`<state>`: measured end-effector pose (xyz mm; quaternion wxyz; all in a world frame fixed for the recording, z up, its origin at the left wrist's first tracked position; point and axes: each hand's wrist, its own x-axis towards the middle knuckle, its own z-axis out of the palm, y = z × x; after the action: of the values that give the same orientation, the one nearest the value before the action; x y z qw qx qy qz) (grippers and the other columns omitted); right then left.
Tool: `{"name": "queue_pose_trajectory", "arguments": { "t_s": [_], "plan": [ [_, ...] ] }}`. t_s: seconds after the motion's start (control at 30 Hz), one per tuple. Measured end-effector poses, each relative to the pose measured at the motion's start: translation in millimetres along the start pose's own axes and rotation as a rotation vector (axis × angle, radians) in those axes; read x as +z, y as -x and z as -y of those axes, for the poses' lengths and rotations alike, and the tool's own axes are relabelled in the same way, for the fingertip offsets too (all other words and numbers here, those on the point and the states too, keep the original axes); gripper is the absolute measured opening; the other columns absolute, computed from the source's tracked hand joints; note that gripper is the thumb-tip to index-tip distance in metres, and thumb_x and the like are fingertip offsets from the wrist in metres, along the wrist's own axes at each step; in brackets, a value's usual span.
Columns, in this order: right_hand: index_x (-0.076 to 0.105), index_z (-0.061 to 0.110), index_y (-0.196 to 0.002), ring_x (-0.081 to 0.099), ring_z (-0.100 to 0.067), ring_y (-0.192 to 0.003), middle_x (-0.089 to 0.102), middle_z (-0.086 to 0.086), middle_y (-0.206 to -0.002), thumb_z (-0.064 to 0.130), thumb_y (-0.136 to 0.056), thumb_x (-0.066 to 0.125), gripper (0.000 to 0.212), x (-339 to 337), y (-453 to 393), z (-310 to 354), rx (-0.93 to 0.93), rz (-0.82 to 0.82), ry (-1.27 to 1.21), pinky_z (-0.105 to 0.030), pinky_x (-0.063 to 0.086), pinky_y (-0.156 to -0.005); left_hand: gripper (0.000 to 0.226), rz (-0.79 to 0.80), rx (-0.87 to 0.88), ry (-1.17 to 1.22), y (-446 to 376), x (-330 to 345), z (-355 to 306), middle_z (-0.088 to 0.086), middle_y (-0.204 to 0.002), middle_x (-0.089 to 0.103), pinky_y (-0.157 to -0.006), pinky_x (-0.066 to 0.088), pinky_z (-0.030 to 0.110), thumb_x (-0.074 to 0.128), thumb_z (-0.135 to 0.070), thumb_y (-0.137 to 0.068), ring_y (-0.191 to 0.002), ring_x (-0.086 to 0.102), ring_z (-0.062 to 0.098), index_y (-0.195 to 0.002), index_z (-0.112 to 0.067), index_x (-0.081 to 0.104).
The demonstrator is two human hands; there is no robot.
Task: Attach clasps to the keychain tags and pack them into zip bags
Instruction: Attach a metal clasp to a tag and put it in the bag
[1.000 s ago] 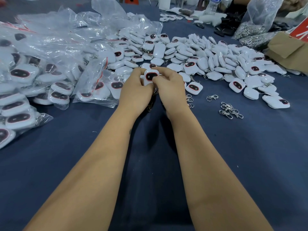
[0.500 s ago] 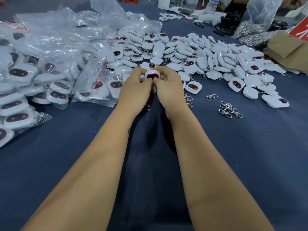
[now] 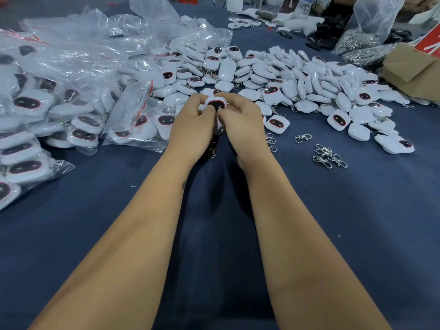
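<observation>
At your far left, filled zip bags (image 3: 31, 110) of white keychain tags lie heaped across the blue tabletop (image 3: 95, 210), each bag holding several tags with clasps showing through the plastic; that share of the packing looks done. Just left of your hands, 1 more bag (image 3: 135, 120) lies on its side with tags inside; whether it is sealed cannot be told.

At centre, your left hand (image 3: 190, 132) and right hand (image 3: 242, 125) meet over 1 tag (image 3: 216, 104), its dark face toward you. Both grips are pinching it, thumbs pressed on its lower edge and fingers curled behind. A clasp (image 3: 212, 148) shows just below your hands, but whether it is already hooked to this tag is hidden.

To the right, a large loose pile of tags (image 3: 309, 82) spreads over the cloth, some with clasps and many seemingly bare. A few spare clasps (image 3: 329, 157) lie near its front edge, and a clear sack of metal clasps (image 3: 362, 39) stands at the far right.

By this showing, you are somewhere mid-job: many bags filled, a big pile left to fit and pack.
</observation>
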<state>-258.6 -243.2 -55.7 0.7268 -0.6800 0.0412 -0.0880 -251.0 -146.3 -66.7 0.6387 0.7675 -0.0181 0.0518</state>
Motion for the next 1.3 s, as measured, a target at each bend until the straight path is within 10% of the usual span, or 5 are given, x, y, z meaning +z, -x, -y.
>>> {"name": "queue_pose_trajectory", "arguments": {
  "t_s": [0.13,0.47,0.83,1.0,1.3],
  "plan": [
    [0.064,0.001,-0.118,0.071,-0.029,-0.098,0.072,-0.019,-0.108,-0.016,-0.083,0.044,0.044,0.9,0.6,1.6,0.046,0.031,-0.095,-0.037,0.056,-0.090,0.018,-0.035,-0.002,0.056,-0.9,-1.2,-2.8,-0.014,-0.055,0.051,-0.053,0.036,0.029,0.045,-0.024,-0.092,-0.048,0.043,0.011,-0.079,-0.034,0.055],
    [0.064,0.004,-0.121,0.070,-0.020,-0.090,0.073,-0.014,-0.107,-0.011,-0.087,0.050,0.040,0.0,-0.4,-1.0,0.000,0.015,-0.047,-0.024,0.056,-0.077,0.016,-0.027,0.015,0.061,1.5,0.0,-4.5,-0.014,-0.058,0.055,-0.051,0.035,0.027,0.048,-0.023,-0.097,-0.044,0.044,0.005,-0.088,-0.034,0.057],
    [0.065,0.012,-0.099,0.062,-0.017,-0.072,0.071,-0.010,-0.088,-0.009,-0.083,0.060,0.027,-2.0,-1.2,-3.4,-0.054,-0.088,0.003,-0.033,0.053,-0.070,0.033,-0.186,0.258,-0.338,3.6,1.1,-2.1,-0.007,-0.118,0.054,-0.072,0.040,0.024,0.048,-0.017,-0.095,-0.091,0.052,0.009,-0.126,-0.027,0.054],
    [0.052,0.020,-0.096,0.061,-0.020,-0.077,0.067,-0.014,-0.092,-0.004,-0.087,0.057,0.026,-0.7,-4.6,-5.5,-0.021,-0.171,-0.051,-0.048,0.055,-0.083,0.028,-0.311,0.379,-0.838,1.5,-5.7,2.2,0.002,-0.105,0.066,-0.082,0.030,0.033,0.058,-0.034,-0.088,-0.109,0.043,0.030,-0.110,-0.018,0.064],
    [0.045,0.018,-0.098,0.070,-0.009,-0.064,0.064,-0.010,-0.089,-0.006,-0.093,0.051,0.025,-1.1,-5.8,-4.7,-0.049,-0.152,-0.191,-0.023,0.058,-0.066,0.024,-0.276,0.205,-0.936,3.7,-6.7,1.1,0.002,-0.097,0.068,-0.085,0.029,0.038,0.053,-0.032,-0.086,-0.111,0.040,0.032,-0.094,-0.016,0.069]
  ]
}}
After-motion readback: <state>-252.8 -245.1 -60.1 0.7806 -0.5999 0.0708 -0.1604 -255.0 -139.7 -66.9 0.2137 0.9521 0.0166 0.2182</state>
